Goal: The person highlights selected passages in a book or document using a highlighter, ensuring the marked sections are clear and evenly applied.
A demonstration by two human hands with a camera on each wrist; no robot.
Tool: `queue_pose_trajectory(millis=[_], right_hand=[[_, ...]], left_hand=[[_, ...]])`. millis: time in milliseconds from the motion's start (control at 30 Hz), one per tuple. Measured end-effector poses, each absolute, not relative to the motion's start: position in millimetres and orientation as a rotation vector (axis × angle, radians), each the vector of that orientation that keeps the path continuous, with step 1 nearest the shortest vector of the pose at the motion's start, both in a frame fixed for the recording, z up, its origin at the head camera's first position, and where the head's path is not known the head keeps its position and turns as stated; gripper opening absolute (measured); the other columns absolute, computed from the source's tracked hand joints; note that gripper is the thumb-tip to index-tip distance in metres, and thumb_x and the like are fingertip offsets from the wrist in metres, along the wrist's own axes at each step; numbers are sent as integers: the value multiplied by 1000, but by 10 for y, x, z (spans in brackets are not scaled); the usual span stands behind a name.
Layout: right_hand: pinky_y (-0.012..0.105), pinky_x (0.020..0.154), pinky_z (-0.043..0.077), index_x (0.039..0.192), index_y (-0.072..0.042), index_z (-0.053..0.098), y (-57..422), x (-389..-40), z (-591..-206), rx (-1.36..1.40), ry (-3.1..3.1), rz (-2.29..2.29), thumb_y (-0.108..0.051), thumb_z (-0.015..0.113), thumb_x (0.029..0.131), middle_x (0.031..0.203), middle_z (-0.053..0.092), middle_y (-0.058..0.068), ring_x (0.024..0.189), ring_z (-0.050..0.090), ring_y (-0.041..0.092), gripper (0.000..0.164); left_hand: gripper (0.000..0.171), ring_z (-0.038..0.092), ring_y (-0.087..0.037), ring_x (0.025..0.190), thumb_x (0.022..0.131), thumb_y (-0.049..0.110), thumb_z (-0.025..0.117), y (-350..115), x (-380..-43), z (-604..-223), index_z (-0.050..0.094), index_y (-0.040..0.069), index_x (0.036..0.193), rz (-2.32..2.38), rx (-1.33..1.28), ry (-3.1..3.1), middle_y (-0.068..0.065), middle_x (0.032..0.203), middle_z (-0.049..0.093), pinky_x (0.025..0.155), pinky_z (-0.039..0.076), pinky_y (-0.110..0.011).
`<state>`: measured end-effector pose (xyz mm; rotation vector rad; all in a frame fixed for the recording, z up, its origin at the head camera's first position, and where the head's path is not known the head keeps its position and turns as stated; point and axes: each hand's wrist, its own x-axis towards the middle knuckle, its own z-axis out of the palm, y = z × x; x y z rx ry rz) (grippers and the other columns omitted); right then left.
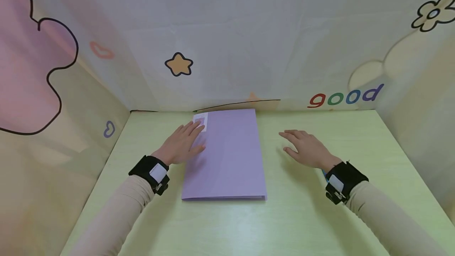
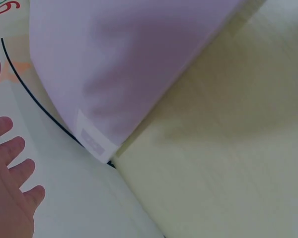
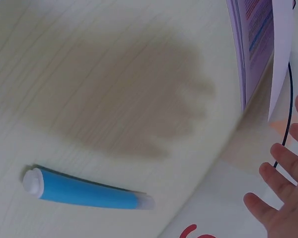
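A light purple folder lies closed on the table, with a white label at its far left corner. In the right wrist view its cover stands slightly lifted from printed sheets inside. My left hand, fingers spread, is over the folder's left edge and casts a shadow on the cover. To the folder's right, my right hand hovers above the table with fingers extended and nothing in them. Below the right wrist lies a blue tube-shaped object with a white end and a clear tip, mostly hidden in the head view.
The pale wood-grain table meets a printed cloth backdrop at the back. Similar cloth walls rise on the left and right sides. The folder's far edge reaches close to the back cloth.
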<state>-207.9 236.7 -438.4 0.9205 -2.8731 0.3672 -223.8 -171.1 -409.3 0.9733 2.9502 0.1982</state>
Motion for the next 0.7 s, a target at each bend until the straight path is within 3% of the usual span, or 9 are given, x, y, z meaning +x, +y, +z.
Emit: queue_pose_trajectory(millis=[700], right_hand=[[50,92,40,132,-12,45,1937,-1754,-4700,1178,-2828,399,-25,54,90,134,43,13,119,41,29,45]], left_hand=[[61,27,-33,128,89,38,52,-1990,-1904,-4619,36,2,135,244,1047,3004,-17,141,34,107,21,-44]])
